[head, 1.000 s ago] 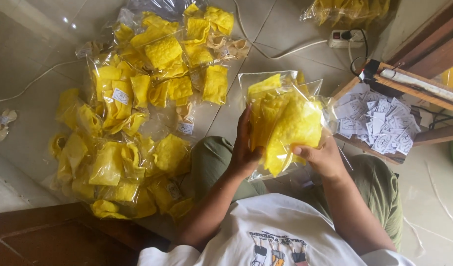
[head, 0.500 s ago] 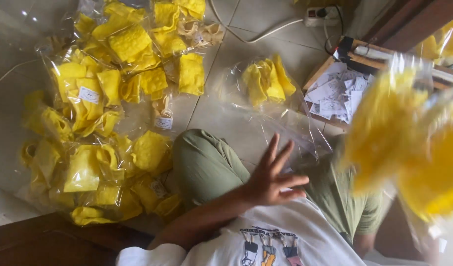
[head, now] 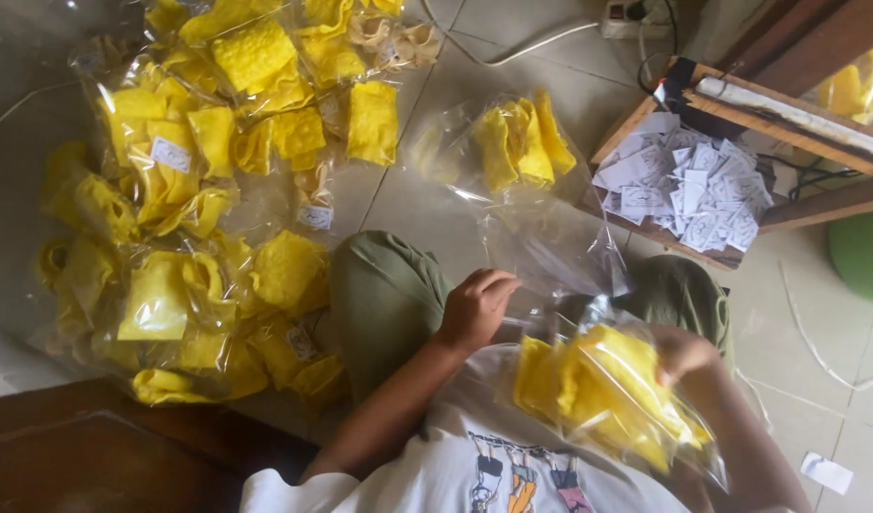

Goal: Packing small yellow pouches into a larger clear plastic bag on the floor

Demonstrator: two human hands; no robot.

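I sit on a tiled floor with my knees up. My right hand grips a clear plastic bag of yellow crackers held close against my white shirt. My left hand rests with curled fingers on the edge of loose clear plastic over my lap, beside my green-trousered knee. Another clear bag with a few yellow crackers lies on the floor just beyond my knees.
A large heap of filled cracker bags covers the floor at left. A wooden tray of small white paper labels stands at right, with a power strip and cable behind. A dark wooden edge lies at lower left.
My right hand brought the filled bag from high at the right down against my chest. My left hand went from spread open to curled on the loose plastic.
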